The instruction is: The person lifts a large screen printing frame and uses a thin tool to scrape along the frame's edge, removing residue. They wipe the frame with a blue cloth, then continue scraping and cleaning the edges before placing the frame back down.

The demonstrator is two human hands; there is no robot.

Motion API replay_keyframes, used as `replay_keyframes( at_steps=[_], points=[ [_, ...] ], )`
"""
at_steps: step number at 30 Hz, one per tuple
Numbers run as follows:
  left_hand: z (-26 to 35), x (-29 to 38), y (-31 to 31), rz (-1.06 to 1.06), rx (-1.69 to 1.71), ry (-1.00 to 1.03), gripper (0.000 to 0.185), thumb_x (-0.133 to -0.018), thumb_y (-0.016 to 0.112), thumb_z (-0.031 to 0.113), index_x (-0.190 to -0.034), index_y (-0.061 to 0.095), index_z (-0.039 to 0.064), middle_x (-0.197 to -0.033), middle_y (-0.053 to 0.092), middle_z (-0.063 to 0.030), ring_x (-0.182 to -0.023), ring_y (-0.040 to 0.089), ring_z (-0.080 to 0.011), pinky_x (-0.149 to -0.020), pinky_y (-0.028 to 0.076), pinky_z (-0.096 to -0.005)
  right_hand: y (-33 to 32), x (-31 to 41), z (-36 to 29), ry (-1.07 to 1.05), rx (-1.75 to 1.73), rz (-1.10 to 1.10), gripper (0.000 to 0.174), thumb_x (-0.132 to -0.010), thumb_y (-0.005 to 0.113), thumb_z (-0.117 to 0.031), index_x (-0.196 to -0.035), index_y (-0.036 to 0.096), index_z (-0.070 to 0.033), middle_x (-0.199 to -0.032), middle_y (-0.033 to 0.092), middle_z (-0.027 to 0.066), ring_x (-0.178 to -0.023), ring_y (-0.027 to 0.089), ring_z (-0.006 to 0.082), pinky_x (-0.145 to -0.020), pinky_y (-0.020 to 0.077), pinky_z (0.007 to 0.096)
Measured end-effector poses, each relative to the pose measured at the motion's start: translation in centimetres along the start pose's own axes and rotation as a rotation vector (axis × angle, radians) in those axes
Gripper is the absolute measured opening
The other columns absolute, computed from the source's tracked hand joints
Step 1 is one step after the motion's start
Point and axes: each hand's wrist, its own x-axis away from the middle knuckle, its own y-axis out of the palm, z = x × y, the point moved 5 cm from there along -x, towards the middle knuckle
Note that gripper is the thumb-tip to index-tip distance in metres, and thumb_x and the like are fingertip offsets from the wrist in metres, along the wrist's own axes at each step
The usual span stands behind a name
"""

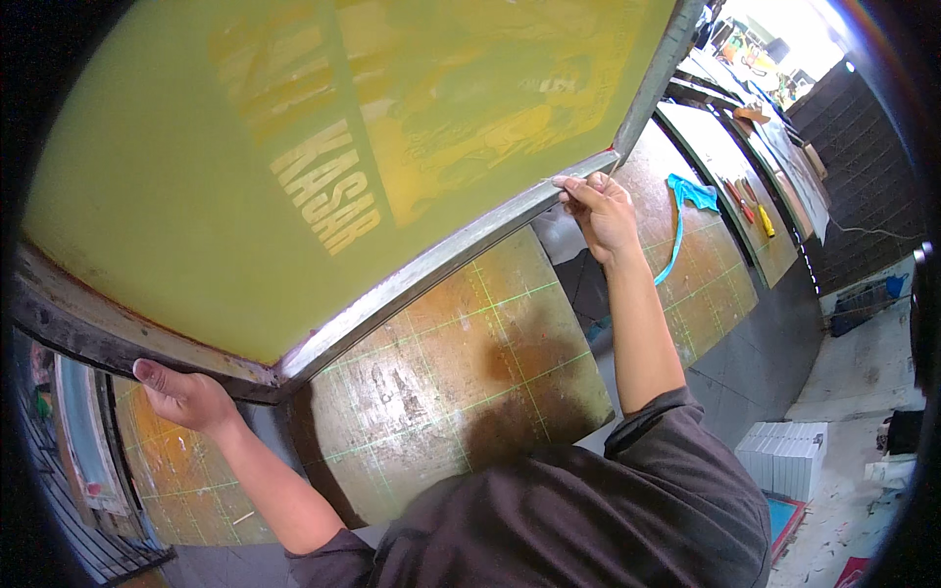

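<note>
A large silk-screen printing frame with yellow-green mesh (pixel 169 191) stands tilted up before me. Its mesh bears lettering and a picture stencil. My left hand (pixel 190 400) grips the dark side rail (pixel 88 342) near the lower left corner, thumb on the outer face. At the right end of the pale metal lower rail (pixel 441 257), my right hand (pixel 604 217) pinches a thin stick (pixel 614 167), its fingertips close to the mesh edge. What else those fingers may hold is too small to tell. Beneath the frame lies a worn printing board (pixel 441 382) with green grid lines.
Another gridded board (pixel 706 294) at right carries a light-blue cloth strip (pixel 691 192). Beyond it lie red-handled pliers (pixel 739 201) and a yellow-handled tool (pixel 766 220). A small stick (pixel 243 517) rests on the left board (pixel 184 507). White stacked panels (pixel 779 459) stand lower right.
</note>
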Motion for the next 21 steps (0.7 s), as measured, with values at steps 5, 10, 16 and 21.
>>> replay_keyframes(
  at_steps=[5,10,16,21],
  points=[
    [0.5,-0.2,0.8,-0.047,0.025,0.003,0.067,-0.089,0.035,0.053,-0.097,0.053,-0.011,-0.095,0.058,-0.015,-0.085,0.053,-0.0198,-0.079,0.041,-0.0292,0.9,2.7,-2.4,-0.039,-0.107,-0.061,0.029,-0.075,0.059,0.003,-0.067,0.037,-0.012,-0.083,0.064,0.0136,-0.067,0.057,0.0141,-0.058,0.0446,0.0232],
    [-0.2,-2.1,3.2,-0.124,0.069,-0.064,0.064,-0.089,0.038,0.052,-0.099,0.056,-0.009,-0.094,0.061,-0.0131,-0.084,0.055,-0.0195,-0.078,0.042,-0.0293,-0.6,5.1,-3.0,-0.093,0.019,-0.031,0.03,-0.075,0.06,0.003,-0.067,0.035,-0.012,-0.083,0.063,0.0137,-0.067,0.056,0.0139,-0.06,0.0449,0.0238],
    [-4.2,-5.0,6.2,-0.195,-0.114,-0.23,0.068,-0.084,0.043,0.056,-0.086,0.061,-0.009,-0.085,0.063,-0.0185,-0.082,0.059,-0.0251,-0.077,0.042,-0.0335,-0.1,7.9,-3.4,-0.106,-0.129,-0.042,0.03,-0.076,0.061,0.002,-0.067,0.035,-0.012,-0.082,0.062,0.0135,-0.066,0.056,0.0143,-0.061,0.0443,0.0234],
    [-7.2,-6.3,8.2,-0.201,-0.349,-0.31,0.075,-0.079,0.047,0.061,-0.076,0.061,-0.013,-0.08,0.061,-0.0262,-0.082,0.06,-0.0337,-0.075,0.043,-0.0398,-0.7,10.7,-3.9,-0.126,-0.272,-0.042,0.03,-0.075,0.061,0.002,-0.066,0.037,-0.013,-0.082,0.062,0.014,-0.065,0.055,0.0136,-0.06,0.0434,0.0232]
  ],
)
